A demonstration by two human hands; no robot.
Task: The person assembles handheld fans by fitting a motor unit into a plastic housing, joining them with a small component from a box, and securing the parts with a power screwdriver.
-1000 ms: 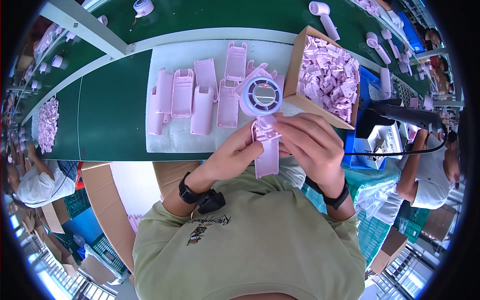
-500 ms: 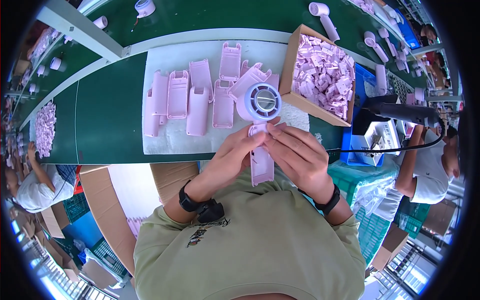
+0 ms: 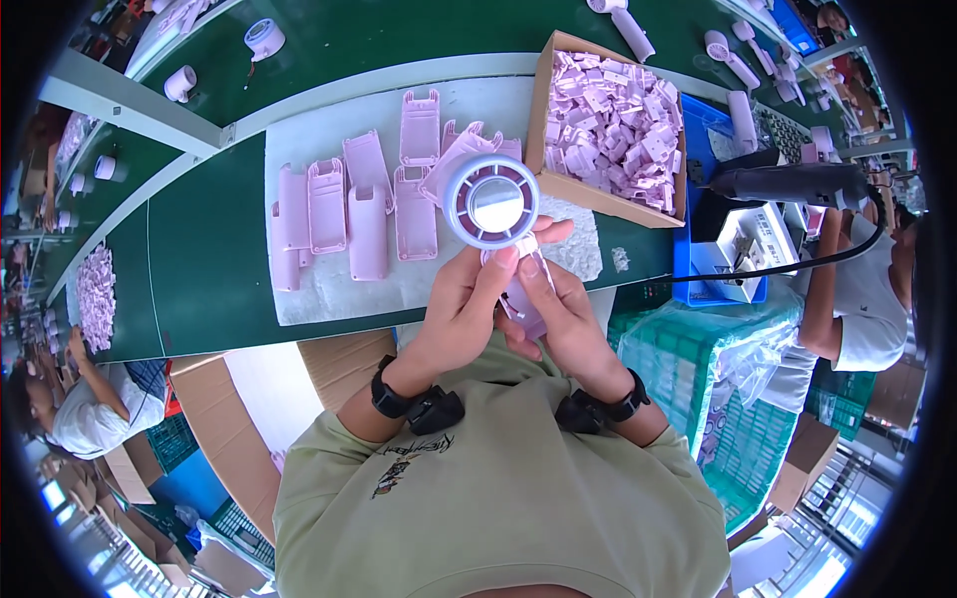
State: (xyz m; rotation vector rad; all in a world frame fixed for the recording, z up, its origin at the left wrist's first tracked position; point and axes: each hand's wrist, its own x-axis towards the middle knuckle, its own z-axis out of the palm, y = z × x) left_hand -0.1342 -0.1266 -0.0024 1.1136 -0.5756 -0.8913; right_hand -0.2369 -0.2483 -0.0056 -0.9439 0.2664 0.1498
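Both hands hold a pale pink handheld fan [image 3: 490, 202] in front of my chest, over the table's near edge. Its round head, with a shiny disc in the middle, faces up. My left hand [image 3: 461, 307] is closed round the neck from the left, thumb on top just below the head. From the right, my right hand [image 3: 564, 305] grips the neck and handle, its thumb close to the left one. The fingers hide much of the handle. Beyond the fan, several pink handle shells [image 3: 417, 214] lie on a white foam sheet [image 3: 329, 299].
A cardboard box [image 3: 608, 206] full of small pink parts stands right of the foam, beside a blue tray [image 3: 726, 291] and a black cable [image 3: 788, 269]. A metal rail [image 3: 399, 80] crosses behind. Co-workers sit at both sides. Below right is a green crate [image 3: 688, 349].
The fan head has tilted to face up more squarely, and the handle has dropped behind my fingers. My right hand has turned, its thumb now on the neck. The whole view has shifted slightly.
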